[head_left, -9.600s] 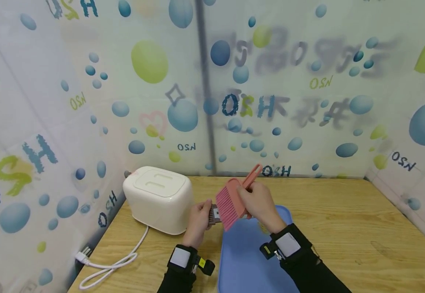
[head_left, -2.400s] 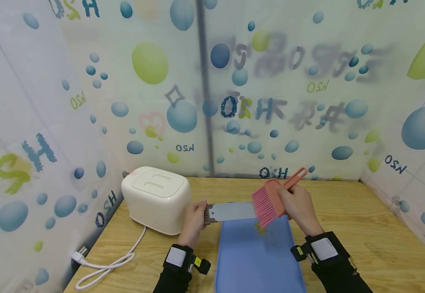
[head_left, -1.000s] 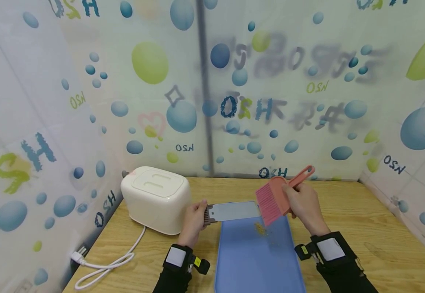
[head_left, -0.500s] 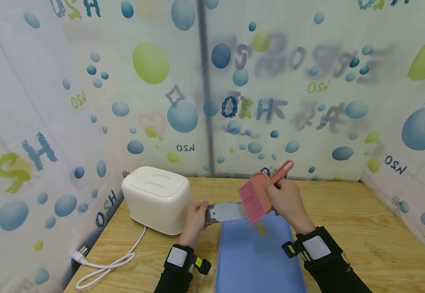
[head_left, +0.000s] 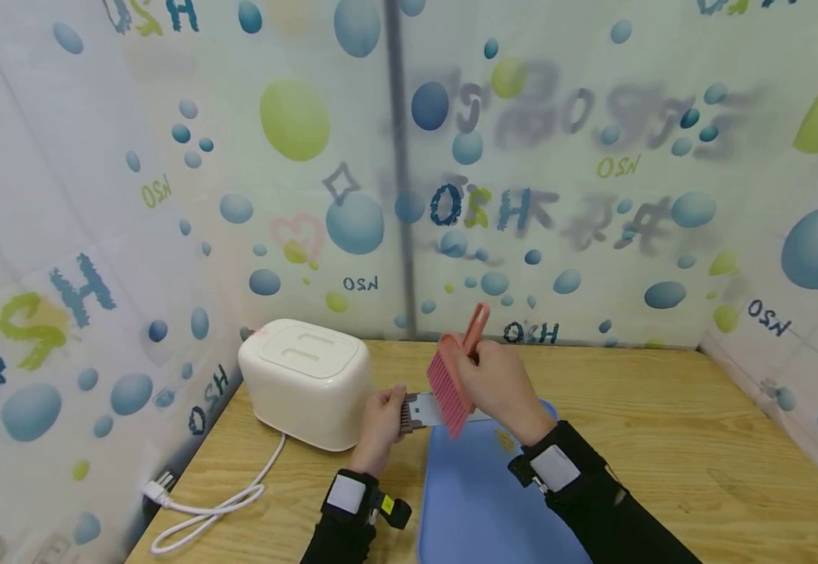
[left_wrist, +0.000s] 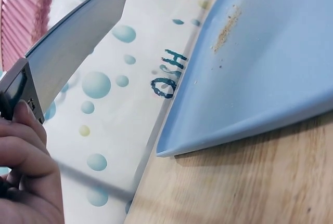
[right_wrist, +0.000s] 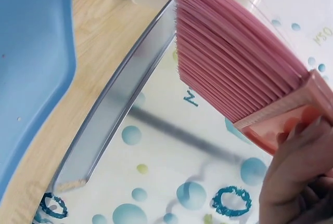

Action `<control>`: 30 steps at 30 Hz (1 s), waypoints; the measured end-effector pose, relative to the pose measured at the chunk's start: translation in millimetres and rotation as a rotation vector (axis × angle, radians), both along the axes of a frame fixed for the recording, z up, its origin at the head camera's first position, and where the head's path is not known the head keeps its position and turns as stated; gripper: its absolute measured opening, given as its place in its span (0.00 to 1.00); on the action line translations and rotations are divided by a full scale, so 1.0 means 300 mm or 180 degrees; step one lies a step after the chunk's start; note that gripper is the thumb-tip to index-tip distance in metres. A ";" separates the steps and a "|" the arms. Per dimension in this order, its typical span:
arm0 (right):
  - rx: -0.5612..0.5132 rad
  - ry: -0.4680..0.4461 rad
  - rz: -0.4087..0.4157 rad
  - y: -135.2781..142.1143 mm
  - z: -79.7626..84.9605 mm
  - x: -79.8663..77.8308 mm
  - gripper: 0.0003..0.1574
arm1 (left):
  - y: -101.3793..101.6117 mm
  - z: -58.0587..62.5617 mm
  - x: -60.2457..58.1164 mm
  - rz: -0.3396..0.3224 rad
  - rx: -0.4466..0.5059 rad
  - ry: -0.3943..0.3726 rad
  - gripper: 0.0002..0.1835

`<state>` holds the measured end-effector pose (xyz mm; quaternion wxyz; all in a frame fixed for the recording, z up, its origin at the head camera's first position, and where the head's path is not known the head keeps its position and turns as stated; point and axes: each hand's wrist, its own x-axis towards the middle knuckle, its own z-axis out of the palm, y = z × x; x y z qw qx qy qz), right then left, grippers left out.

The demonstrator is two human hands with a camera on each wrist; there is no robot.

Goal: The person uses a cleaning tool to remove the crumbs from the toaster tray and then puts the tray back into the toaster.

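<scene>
My left hand (head_left: pixel 379 427) grips the dark slotted end of a flat metal crumb tray (head_left: pixel 423 410), held out to the right above a blue tray (head_left: pixel 486 501). My right hand (head_left: pixel 501 388) holds a pink brush (head_left: pixel 449 384) by its base. Its bristles (right_wrist: pixel 229 47) lie over the crumb tray near the left hand and hide part of it. Some light crumbs (right_wrist: pixel 72 185) sit at the crumb tray's far end in the right wrist view. Brown crumbs (left_wrist: pixel 227 30) are scattered in the blue tray below.
A white toaster (head_left: pixel 310 392) with a lid on top stands left of my left hand. Its white cord (head_left: pixel 233 501) lies looped on the wooden table (head_left: pixel 663 454), with the plug (head_left: pixel 158 492) by the left wall. A patterned curtain (head_left: pixel 557 196) hangs behind.
Over the last second my right hand and the brush have moved left along the crumb tray, from its far end toward my left hand. The left hand has stayed nearly still.
</scene>
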<state>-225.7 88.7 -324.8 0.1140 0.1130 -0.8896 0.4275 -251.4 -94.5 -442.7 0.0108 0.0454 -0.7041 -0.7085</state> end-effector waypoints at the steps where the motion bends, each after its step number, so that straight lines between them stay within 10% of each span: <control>1: 0.0026 0.0004 0.0015 -0.010 -0.002 0.001 0.24 | 0.000 0.001 0.001 -0.0015 -0.0001 0.0015 0.23; 30: 0.0006 -0.0065 -0.0046 -0.038 -0.048 -0.009 0.21 | 0.010 0.001 -0.002 -0.0042 0.0000 0.0058 0.22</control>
